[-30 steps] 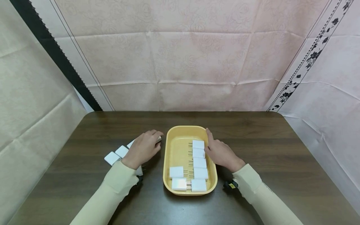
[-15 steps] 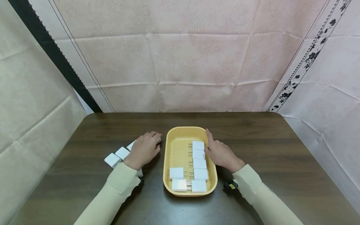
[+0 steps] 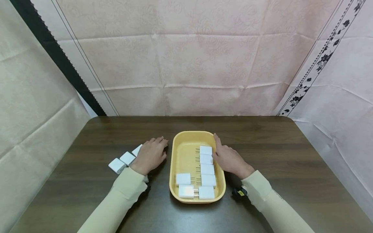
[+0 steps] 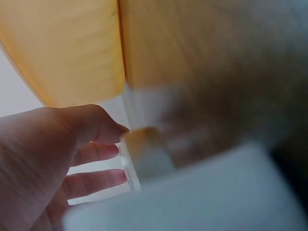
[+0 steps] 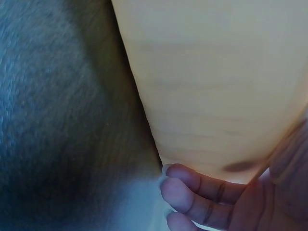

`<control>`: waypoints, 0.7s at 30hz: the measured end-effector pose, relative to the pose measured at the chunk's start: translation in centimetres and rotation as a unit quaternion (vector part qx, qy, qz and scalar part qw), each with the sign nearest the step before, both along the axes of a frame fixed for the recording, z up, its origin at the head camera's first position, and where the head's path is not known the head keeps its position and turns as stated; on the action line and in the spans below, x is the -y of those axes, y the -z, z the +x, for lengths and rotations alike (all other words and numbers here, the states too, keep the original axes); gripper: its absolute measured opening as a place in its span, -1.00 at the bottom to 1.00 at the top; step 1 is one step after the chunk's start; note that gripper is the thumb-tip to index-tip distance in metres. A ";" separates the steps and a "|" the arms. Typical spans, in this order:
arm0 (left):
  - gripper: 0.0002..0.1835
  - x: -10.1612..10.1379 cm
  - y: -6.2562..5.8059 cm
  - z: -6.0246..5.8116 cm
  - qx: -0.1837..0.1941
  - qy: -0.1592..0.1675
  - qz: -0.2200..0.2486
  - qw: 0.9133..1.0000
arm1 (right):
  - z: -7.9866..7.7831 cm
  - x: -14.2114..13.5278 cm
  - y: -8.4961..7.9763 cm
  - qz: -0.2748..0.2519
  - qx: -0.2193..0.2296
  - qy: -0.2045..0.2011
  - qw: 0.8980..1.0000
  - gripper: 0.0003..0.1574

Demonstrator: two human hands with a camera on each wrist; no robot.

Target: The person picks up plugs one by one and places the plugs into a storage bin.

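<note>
My left hand [image 3: 150,155] reaches over a slanted row of white wall chargers [image 3: 127,158] left of the tray. In the left wrist view its thumb and fingers pinch a small white charger [image 4: 151,159], while a larger pale block [image 4: 202,197] blurs the foreground. My right hand [image 3: 230,160] holds the right wall of the yellow tray [image 3: 192,131], index finger along the rim, other fingers outside against the tray wall [image 5: 207,96]. Inside the tray, a column of white chargers [image 3: 207,169] lines the right side, pins pointing left. Two more chargers [image 3: 183,179] sit lower left, pins pointing right.
A dark wooden table [image 3: 262,136] carries everything. Pale patterned cloth [image 3: 204,64] hangs behind it and at both sides. Black wrist devices [image 3: 239,192] sit under the sleeves.
My left hand has shifted slightly down and its fingers cover more of the charger at their tips. The right hand and the tray's contents stay as they were.
</note>
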State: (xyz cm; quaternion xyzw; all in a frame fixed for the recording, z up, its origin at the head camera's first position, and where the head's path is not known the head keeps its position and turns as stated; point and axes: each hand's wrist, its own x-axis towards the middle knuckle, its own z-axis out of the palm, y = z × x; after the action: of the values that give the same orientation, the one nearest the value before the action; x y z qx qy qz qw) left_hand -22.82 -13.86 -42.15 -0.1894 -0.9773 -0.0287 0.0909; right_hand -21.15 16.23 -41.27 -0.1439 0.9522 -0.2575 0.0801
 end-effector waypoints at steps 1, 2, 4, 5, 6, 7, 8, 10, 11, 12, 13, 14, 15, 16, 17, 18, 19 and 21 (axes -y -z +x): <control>-0.54 0.0 0.0 0.0 -0.001 0.001 -0.002 1.000 | 0.0 0.0 0.0 0.000 -0.001 -0.001 1.000 -0.05; -0.54 0.0 0.0 0.0 -0.002 0.001 -0.002 1.000 | 0.0 0.0 0.0 0.000 0.000 -0.001 1.000 -0.05; -0.56 0.0 0.0 -0.1 -0.008 0.002 -0.002 1.000 | 0.0 0.0 0.0 0.000 0.002 -0.001 1.000 -0.05; -0.56 0.0 0.0 -0.1 -0.011 0.004 -0.002 1.000 | 0.0 0.0 0.0 0.001 0.001 -0.001 1.000 -0.05; -0.57 0.0 -0.1 -0.1 -0.014 0.006 -0.001 1.000 | 0.1 0.0 -0.1 0.002 0.000 0.000 1.000 -0.05; -0.58 -0.1 -0.1 -0.1 -0.018 0.007 -0.001 1.000 | 0.1 0.0 -0.1 0.003 -0.001 0.000 1.000 -0.05; -0.58 -0.1 -0.2 -0.1 -0.021 0.008 -0.001 1.000 | 0.1 0.0 -0.1 0.002 -0.001 0.001 1.000 -0.05; -0.60 -0.1 -0.2 -0.2 -0.027 0.009 -0.004 1.000 | 0.1 0.0 -0.2 0.001 -0.003 0.002 1.000 -0.05; -0.61 -0.1 -0.2 -0.2 -0.029 0.009 -0.005 1.000 | 0.1 0.0 -0.2 0.001 -0.002 0.001 1.000 -0.05; -0.62 -0.1 -0.2 -0.2 -0.031 0.010 -0.007 0.999 | 0.2 0.0 -0.2 0.000 -0.002 0.000 1.000 -0.05; -0.62 0.0 -0.3 -0.2 -0.033 0.009 -0.010 0.999 | 0.2 0.0 -0.2 0.000 0.000 0.000 1.000 -0.05; -0.63 0.0 -0.3 -0.2 -0.034 0.009 -0.011 0.999 | 0.2 0.0 -0.2 0.000 0.001 0.001 1.000 -0.05; -0.63 0.0 -0.3 -0.2 -0.035 0.009 -0.013 0.999 | 0.2 0.0 -0.2 0.001 0.002 0.001 1.000 -0.05; -0.64 0.0 -0.3 -0.1 -0.035 0.008 -0.015 0.999 | 0.1 0.0 -0.2 0.002 0.003 0.001 1.000 -0.05; -0.65 0.0 -0.3 -0.1 -0.036 0.007 -0.016 0.999 | 0.1 0.0 -0.2 0.002 0.004 0.001 1.000 -0.05; -0.66 0.0 -0.2 -0.1 -0.038 0.006 -0.017 0.999 | 0.1 0.1 -0.2 0.002 0.004 0.002 1.000 -0.05; -0.69 0.1 -0.3 -0.1 -0.039 0.005 -0.015 0.999 | 0.1 0.1 -0.1 0.002 0.005 0.002 1.000 -0.05; -0.78 0.1 -0.2 -0.1 -0.038 0.005 -0.003 0.999 | 0.1 0.1 -0.1 0.000 0.008 0.003 1.000 -0.05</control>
State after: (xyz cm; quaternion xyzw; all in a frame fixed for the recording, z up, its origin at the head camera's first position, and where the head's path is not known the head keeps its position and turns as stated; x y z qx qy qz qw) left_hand -22.93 -13.94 -41.93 -0.1950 -0.9724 -0.0187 0.1268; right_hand -21.07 16.13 -41.19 -0.1393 0.9518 -0.2593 0.0867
